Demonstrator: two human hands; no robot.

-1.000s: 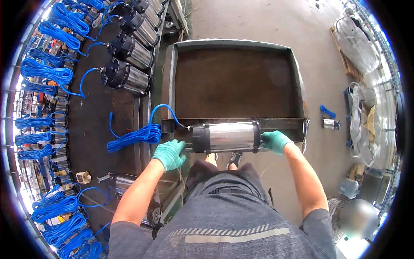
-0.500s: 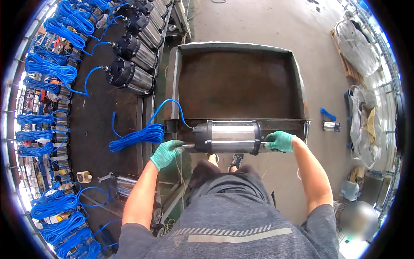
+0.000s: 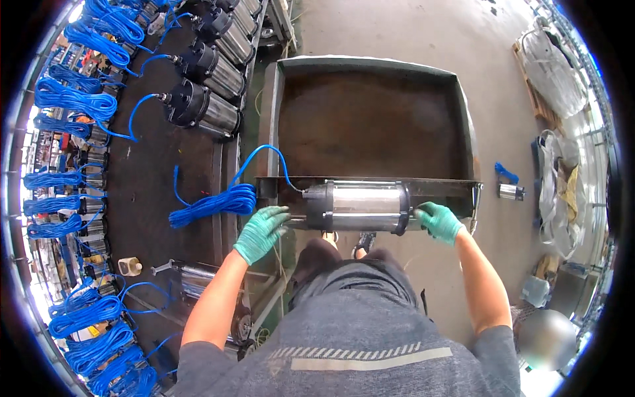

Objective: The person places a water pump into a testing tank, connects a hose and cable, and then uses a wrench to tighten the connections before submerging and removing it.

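Flanking shiny metal cyl. (image 3: pixel 366 201) | L hand (image 3: pixel 261 234) + R hand (image 3: pixel 441 223), gloved

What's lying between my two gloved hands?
In the head view, a silver cylinder with black ends lies between your left hand and right hand, with a thin metal rod on the left side.

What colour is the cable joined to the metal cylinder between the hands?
The cable is bright blue, seen best in the head view.
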